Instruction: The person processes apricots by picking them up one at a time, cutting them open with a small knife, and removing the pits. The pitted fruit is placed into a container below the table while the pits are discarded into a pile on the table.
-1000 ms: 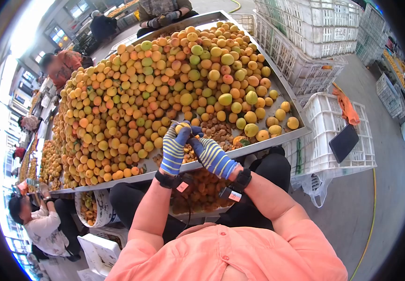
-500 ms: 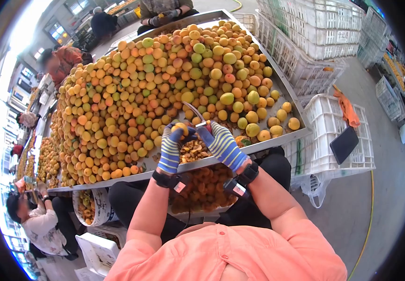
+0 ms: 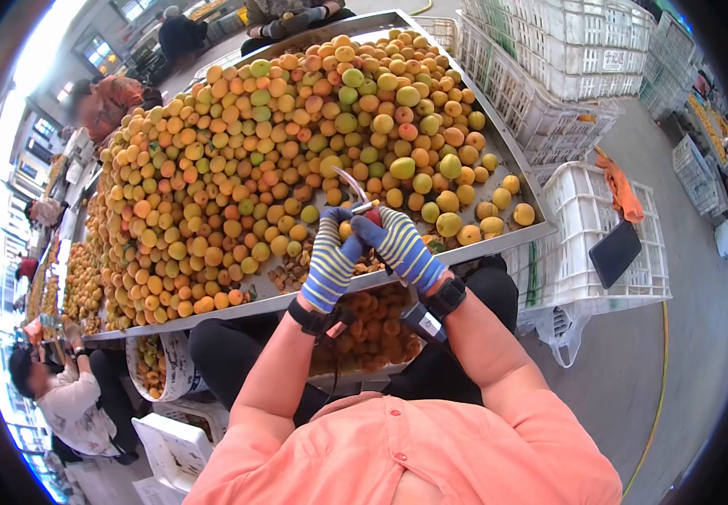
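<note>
Both my hands wear blue-and-yellow striped gloves and meet over the near edge of a metal table [image 3: 498,245] heaped with apricots [image 3: 212,185]. My left hand [image 3: 334,257] is closed on an apricot [image 3: 345,230], mostly hidden by the fingers. In my right hand [image 3: 399,242] is a curved knife [image 3: 349,182] with a reddish handle, its blade pointing up and away over the pile. The handle end of the blade is close to the apricot; whether it touches is hidden. Cut pieces [image 3: 290,271] lie on the table beside my left hand.
Below the table edge, between my knees, a container holds apricot halves [image 3: 372,328]. A white bucket [image 3: 180,366] with fruit stands left. White crates [image 3: 582,50] are stacked right, with a dark tablet-like object [image 3: 615,254] on a nearer crate. Other people sit around the table.
My left hand has moved right and slightly up, turning inward against my right hand. The right hand and knife have risen a little. The apricot is now more covered by fingers.
</note>
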{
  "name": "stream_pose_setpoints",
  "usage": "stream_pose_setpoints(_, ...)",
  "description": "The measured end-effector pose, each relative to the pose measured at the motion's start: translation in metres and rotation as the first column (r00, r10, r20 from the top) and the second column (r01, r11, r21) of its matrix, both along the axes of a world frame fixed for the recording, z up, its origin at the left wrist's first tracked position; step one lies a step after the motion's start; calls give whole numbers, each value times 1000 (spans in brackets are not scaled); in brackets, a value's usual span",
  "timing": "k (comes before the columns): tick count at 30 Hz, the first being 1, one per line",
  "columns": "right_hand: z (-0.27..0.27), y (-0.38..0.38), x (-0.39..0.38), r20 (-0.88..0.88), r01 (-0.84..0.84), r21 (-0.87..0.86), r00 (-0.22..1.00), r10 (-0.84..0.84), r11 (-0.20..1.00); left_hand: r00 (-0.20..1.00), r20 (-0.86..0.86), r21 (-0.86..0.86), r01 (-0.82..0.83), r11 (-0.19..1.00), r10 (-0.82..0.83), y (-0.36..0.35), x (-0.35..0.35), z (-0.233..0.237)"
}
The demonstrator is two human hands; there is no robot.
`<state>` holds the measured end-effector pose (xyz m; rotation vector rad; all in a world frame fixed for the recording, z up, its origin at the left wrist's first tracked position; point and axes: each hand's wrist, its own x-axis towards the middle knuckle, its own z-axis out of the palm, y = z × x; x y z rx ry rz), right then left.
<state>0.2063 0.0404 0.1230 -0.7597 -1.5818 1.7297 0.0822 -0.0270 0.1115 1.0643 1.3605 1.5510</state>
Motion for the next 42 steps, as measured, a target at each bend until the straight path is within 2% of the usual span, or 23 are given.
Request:
stream_pose_setpoints(2,-2,2,0,17,3,-57,1000,-2,998,997,61,-87,61,994,-56,-2,-2,8)
stream_pose_setpoints(3,-1,3,2,-46,2,-135,999,-9,991,957,285,-4,59,998,-55,-2,-3,10)
stream_pose_setpoints(5,6,0,7,-162,-16,-294,986,-33,956,728,679,142,-3,990,-95,-6,-4,10)
stream_pose_setpoints(7,11,2,7,-118,8,-311,992,-47,950,579,813,140,-86,986,-65,-7,-6,5)
stream_pose_setpoints(8,-16,5,-6,-63,165,41,985,-162,985,531,844,139,-89,986,-71,-6,-7,0)
stream_pose_setpoints(9,-23,4,-16,-55,284,395,957,-286,874,483,872,140,-92,986,-79,-4,-6,0)
stream_pose_setpoints(10,-29,-1,-15,220,186,516,915,-339,836,470,882,91,-87,992,-40,-3,-4,1)
stream_pose_setpoints(11,-16,-10,-11,293,115,615,885,-361,780,458,889,42,-80,996,-1,-1,1,6)
stream_pose_setpoints(12,-17,-12,-13,323,98,593,881,-347,799,445,894,-12,-70,997,42,-1,4,7)
stream_pose_setpoints(15,-12,-13,-12,261,159,507,908,-327,847,429,893,-99,-109,989,137,1,-1,-10)
stream_pose_setpoints(16,-10,-9,-11,234,188,444,920,-315,876,462,850,-196,-167,966,253,2,-1,-16)
stream_pose_setpoints(17,-9,-6,-11,207,212,374,930,-305,903,512,849,-100,-87,991,130,0,-2,-21)
stream_pose_setpoints(18,-7,-4,-19,-123,315,100,945,-302,944,552,834,-3,0,1000,2,-3,-5,-29)
stream_pose_setpoints(19,-4,-2,-13,-142,370,80,923,-357,926,578,806,92,92,991,-128,-3,-6,-35)
stream_pose_setpoints(20,1,2,-12,-185,360,-120,907,-377,925,731,676,-72,-63,995,96,-3,12,-20)
stream_pose_setpoints(21,6,6,-11,-222,330,-315,886,-407,890,777,616,-123,-63,990,126,-4,17,-19)
stream_pose_setpoints(22,14,7,-7,-359,250,-376,849,-389,892,820,552,-174,-65,983,152,-4,21,-21)
stream_pose_setpoints(23,23,6,-4,-367,282,-343,837,-405,896,859,483,-222,-71,972,173,-5,25,-20)
stream_pose_setpoints(26,23,12,-2,-455,255,-367,790,-412,895,841,520,-242,-27,970,153,-3,38,-16)
stream_pose_setpoints(31,31,7,-1,-387,382,-210,813,-436,900,806,506,-351,-132,927,307,7,57,-13)
stream_pose_setpoints(34,29,7,-4,-354,434,-189,807,-473,881,839,473,-333,-114,936,271,6,54,-20)
stream_pose_setpoints(38,23,13,-6,-391,445,-291,753,-530,847,917,252,-213,-258,943,308,15,59,-20)
stream_pose_setpoints(42,10,29,-7,-442,250,-585,699,-562,771,928,17,-121,-369,922,373,20,65,-15)
